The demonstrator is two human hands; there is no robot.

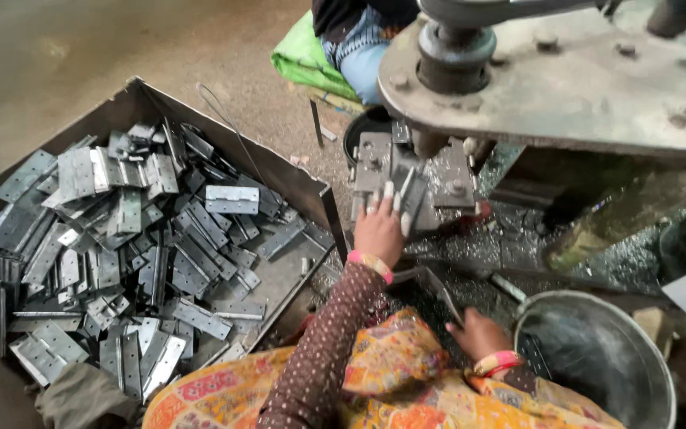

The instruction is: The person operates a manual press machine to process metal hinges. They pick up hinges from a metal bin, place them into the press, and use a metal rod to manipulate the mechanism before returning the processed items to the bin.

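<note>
My left hand (379,228) reaches forward to the die block (383,159) of a metal press (565,79). Its fingers close on a grey metal hinge (409,191) standing on edge under the press head. My right hand (476,331) rests low near my lap, curled around the end of a thin flat metal piece (442,292). Both wrists wear pink bangles, and the sleeves are brown with dots.
A large sheet-metal tray (311,187) at left holds several loose grey hinges (136,238). A steel bucket (597,357) stands at lower right. Metal shavings lie around the press base. Another person in blue sits behind the press beside a green bundle (307,56).
</note>
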